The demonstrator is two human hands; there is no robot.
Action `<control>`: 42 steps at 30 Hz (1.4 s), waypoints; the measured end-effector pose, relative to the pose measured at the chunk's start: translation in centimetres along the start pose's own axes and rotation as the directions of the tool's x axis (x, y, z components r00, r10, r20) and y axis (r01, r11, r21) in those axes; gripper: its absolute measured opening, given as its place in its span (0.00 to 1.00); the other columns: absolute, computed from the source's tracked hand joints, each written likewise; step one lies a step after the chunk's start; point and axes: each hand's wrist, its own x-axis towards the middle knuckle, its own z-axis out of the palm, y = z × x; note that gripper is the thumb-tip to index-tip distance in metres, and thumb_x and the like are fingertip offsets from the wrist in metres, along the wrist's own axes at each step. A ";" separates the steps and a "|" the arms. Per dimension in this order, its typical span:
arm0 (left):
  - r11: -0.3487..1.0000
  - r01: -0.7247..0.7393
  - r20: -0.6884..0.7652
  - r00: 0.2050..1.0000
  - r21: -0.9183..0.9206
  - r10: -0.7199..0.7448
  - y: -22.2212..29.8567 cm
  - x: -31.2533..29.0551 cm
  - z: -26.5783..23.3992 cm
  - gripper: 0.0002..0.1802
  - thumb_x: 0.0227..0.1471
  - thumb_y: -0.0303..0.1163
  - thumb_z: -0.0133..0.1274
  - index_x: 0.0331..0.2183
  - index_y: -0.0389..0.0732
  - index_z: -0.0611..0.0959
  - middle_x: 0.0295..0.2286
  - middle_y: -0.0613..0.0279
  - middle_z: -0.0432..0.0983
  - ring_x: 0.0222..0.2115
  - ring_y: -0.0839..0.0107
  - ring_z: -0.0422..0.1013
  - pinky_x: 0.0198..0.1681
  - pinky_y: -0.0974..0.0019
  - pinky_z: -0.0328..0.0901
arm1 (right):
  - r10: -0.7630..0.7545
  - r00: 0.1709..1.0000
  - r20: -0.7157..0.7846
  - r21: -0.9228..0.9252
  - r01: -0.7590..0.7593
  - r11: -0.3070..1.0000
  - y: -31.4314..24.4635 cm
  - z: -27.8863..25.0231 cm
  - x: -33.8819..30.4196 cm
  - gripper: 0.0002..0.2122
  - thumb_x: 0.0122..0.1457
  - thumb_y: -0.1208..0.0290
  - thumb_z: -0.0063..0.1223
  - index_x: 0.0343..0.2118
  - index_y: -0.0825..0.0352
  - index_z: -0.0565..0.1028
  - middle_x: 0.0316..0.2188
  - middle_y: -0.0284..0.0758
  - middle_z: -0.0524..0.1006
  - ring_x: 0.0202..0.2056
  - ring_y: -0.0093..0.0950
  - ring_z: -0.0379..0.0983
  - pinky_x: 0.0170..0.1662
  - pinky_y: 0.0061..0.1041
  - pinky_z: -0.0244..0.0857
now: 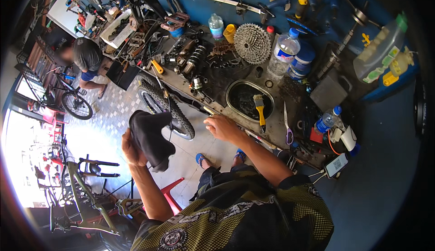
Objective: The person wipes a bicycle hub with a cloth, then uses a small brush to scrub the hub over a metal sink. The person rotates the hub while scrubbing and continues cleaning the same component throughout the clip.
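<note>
I have floor (185, 150) room between the hands, a bicycle wheel (182, 121) beyond; my right hand (221, 127), half-curled by the worktop (181, 84) edge, hold unclear; my left hand (132, 150) grips a dark cloth (152, 137).

1 plain, near-black cloth (152, 137), soft, matte and loosely creased, is held up in the air by its left side in the left hand (131, 150), its upper right corner flaring outward and its lower end drooping in a narrower, folded-looking edge.
</note>
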 end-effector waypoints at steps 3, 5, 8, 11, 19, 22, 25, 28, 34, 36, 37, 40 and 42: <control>0.988 -0.024 -0.044 0.999 -0.154 0.017 -3.0 -2.8 -3.7 0.31 0.66 0.42 0.48 0.60 0.29 0.74 0.54 0.40 0.78 0.54 0.45 0.76 0.62 0.41 0.69 | -0.186 0.958 -0.217 0.035 0.198 0.980 -2.9 -0.8 0.1 0.16 0.65 0.68 0.58 0.55 0.63 0.76 0.47 0.40 0.81 0.49 0.44 0.77 0.55 0.41 0.70; 0.997 -0.025 -0.118 0.993 -0.074 0.016 -6.3 -4.0 -3.8 0.31 0.65 0.42 0.51 0.62 0.31 0.73 0.53 0.42 0.79 0.52 0.45 0.77 0.60 0.40 0.71 | -0.143 0.953 -0.267 0.143 0.186 0.972 -5.2 -0.5 0.7 0.18 0.66 0.66 0.59 0.57 0.64 0.75 0.48 0.42 0.80 0.49 0.44 0.76 0.56 0.40 0.69; 0.916 0.035 -0.200 0.979 0.401 0.049 -13.1 -3.5 -2.9 0.32 0.67 0.43 0.53 0.65 0.37 0.70 0.60 0.49 0.72 0.55 0.51 0.75 0.63 0.45 0.68 | 0.113 0.963 -0.244 0.567 0.047 0.822 -7.5 3.3 2.7 0.23 0.66 0.66 0.59 0.62 0.65 0.72 0.52 0.46 0.79 0.52 0.46 0.76 0.57 0.39 0.68; 0.833 0.052 -0.343 0.924 0.551 0.169 -19.2 -2.4 -4.2 0.29 0.71 0.43 0.48 0.64 0.37 0.71 0.59 0.56 0.72 0.56 0.62 0.72 0.64 0.58 0.64 | -0.115 0.941 -0.317 0.434 0.252 0.865 -6.2 9.4 3.8 0.25 0.67 0.68 0.52 0.67 0.65 0.68 0.56 0.47 0.77 0.57 0.46 0.73 0.61 0.42 0.64; 0.999 -0.024 -0.250 0.968 0.042 0.034 -12.6 1.6 -6.9 0.32 0.71 0.54 0.46 0.64 0.43 0.71 0.62 0.54 0.69 0.62 0.55 0.67 0.68 0.50 0.61 | -0.401 0.915 0.055 0.129 0.391 0.911 -9.0 6.9 3.8 0.45 0.65 0.36 0.48 0.72 0.71 0.56 0.73 0.51 0.56 0.74 0.49 0.48 0.74 0.52 0.38; 0.963 0.100 -0.014 0.995 0.252 -0.099 -13.5 3.7 -7.7 0.33 0.70 0.54 0.45 0.64 0.41 0.72 0.56 0.54 0.74 0.54 0.59 0.73 0.56 0.55 0.71 | -0.432 0.890 -0.147 0.170 0.453 0.875 -9.3 6.1 6.2 0.52 0.49 0.28 0.63 0.64 0.72 0.67 0.65 0.55 0.66 0.68 0.53 0.59 0.70 0.52 0.51; 0.968 0.250 -0.023 0.968 -0.007 -0.250 -17.2 6.8 -11.6 0.30 0.70 0.56 0.45 0.58 0.44 0.77 0.51 0.57 0.78 0.48 0.63 0.77 0.49 0.59 0.74 | -0.161 0.965 -0.209 0.582 0.255 0.772 -11.8 4.5 8.9 0.24 0.51 0.49 0.73 0.32 0.68 0.76 0.29 0.42 0.80 0.34 0.40 0.80 0.39 0.43 0.71; 0.963 0.268 -0.079 0.960 -0.014 -0.268 -18.5 10.1 -11.9 0.26 0.71 0.56 0.45 0.52 0.46 0.81 0.47 0.61 0.78 0.44 0.70 0.74 0.48 0.63 0.70 | 0.147 0.972 -0.182 0.747 0.040 0.663 -11.5 4.8 10.9 0.18 0.61 0.57 0.67 0.26 0.67 0.75 0.19 0.29 0.73 0.25 0.21 0.70 0.31 0.30 0.66; 0.605 -0.162 -0.028 0.956 0.780 0.291 -14.7 14.8 -9.7 0.17 0.69 0.39 0.52 0.55 0.43 0.80 0.48 0.62 0.77 0.49 0.65 0.72 0.55 0.59 0.66 | 0.319 0.924 -0.210 0.912 0.067 0.405 -11.9 6.0 17.3 0.19 0.71 0.55 0.55 0.26 0.63 0.73 0.25 0.23 0.71 0.30 0.17 0.64 0.38 0.23 0.62; 0.555 -0.216 0.025 0.943 0.804 0.331 -13.0 15.6 -9.4 0.17 0.68 0.35 0.52 0.55 0.43 0.79 0.48 0.62 0.77 0.50 0.65 0.72 0.56 0.58 0.66 | 0.402 0.905 -0.138 0.964 0.030 0.263 -12.2 6.4 18.8 0.22 0.74 0.51 0.48 0.28 0.63 0.74 0.28 0.24 0.72 0.33 0.16 0.65 0.41 0.21 0.63; 0.644 -0.184 -0.021 0.955 0.743 0.297 -12.2 15.7 -9.2 0.17 0.68 0.35 0.51 0.55 0.42 0.79 0.48 0.62 0.77 0.50 0.66 0.72 0.56 0.58 0.66 | 0.412 0.908 -0.074 0.976 -0.019 0.217 -12.1 6.4 19.2 0.24 0.75 0.48 0.45 0.29 0.64 0.75 0.29 0.25 0.73 0.34 0.17 0.65 0.42 0.21 0.63; 0.896 0.141 -0.289 0.957 0.421 -0.015 -10.4 15.3 -13.9 0.42 0.67 0.66 0.45 0.62 0.39 0.74 0.54 0.55 0.76 0.57 0.66 0.70 0.63 0.58 0.64 | 0.060 0.998 -0.009 0.811 -0.027 0.584 -11.9 5.5 20.3 0.30 0.75 0.41 0.37 0.39 0.67 0.80 0.37 0.31 0.79 0.41 0.25 0.73 0.51 0.27 0.65; 0.959 0.235 -0.116 0.969 0.158 -0.218 -6.3 15.9 -13.2 0.58 0.59 0.80 0.32 0.66 0.37 0.69 0.61 0.52 0.72 0.61 0.61 0.69 0.67 0.55 0.62 | -0.081 0.945 -0.317 0.419 0.216 0.882 -14.2 4.2 21.4 0.26 0.75 0.46 0.42 0.39 0.67 0.81 0.40 0.39 0.80 0.45 0.36 0.74 0.52 0.37 0.65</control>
